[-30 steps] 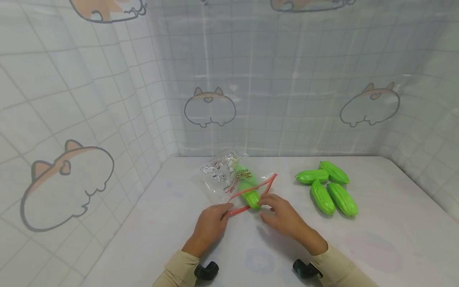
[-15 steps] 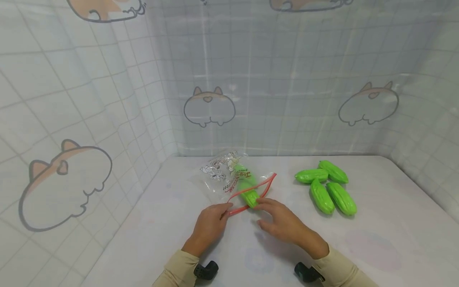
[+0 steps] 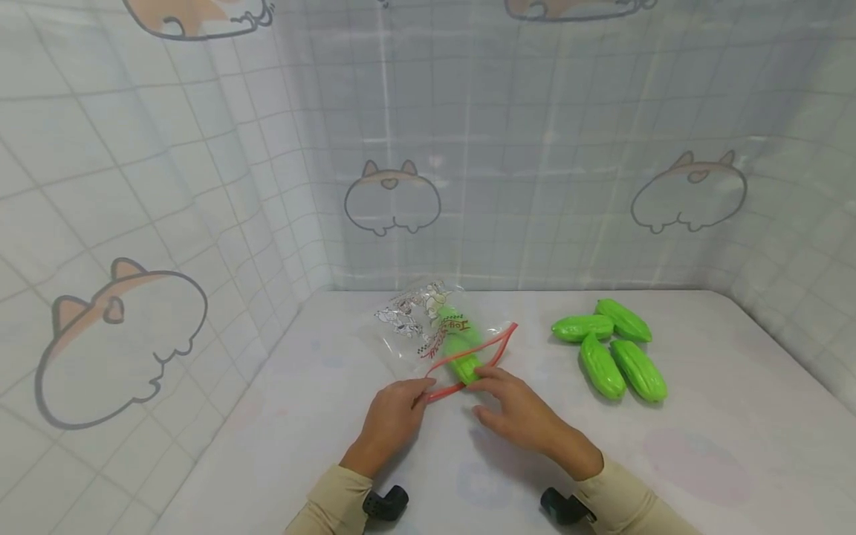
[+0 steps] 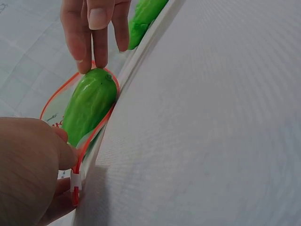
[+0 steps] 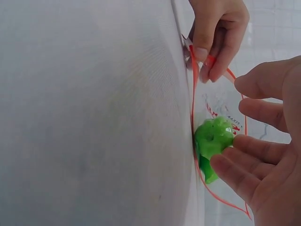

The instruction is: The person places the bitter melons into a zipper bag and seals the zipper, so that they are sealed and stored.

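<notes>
A clear zip bag [image 3: 408,331] with a red zip and printed drawings lies on the table, its mouth spread toward me. Inside its mouth is a glossy green bitter melon [image 4: 91,101], perhaps a toy. More green shows through the plastic farther in; I cannot tell whether that is a second one. My left hand [image 3: 394,416] pinches the bag's near left corner, by the white slider [image 4: 75,180]. With fingers extended and apart, my right hand [image 3: 518,409] touches the bitter melon's near end with its fingertips.
Several more green bitter melons [image 3: 597,364] lie grouped on the white table [image 3: 321,349], right of the bag. Behind and at the sides hangs a checked curtain [image 3: 521,178] with animal drawings. Both sleeved wrists carry small black devices [image 3: 386,504].
My right hand has shifted a little left, its fingertips following the bitter melon's end, which now sits slightly deeper in the bag. The left hand keeps its place on the bag's corner.
</notes>
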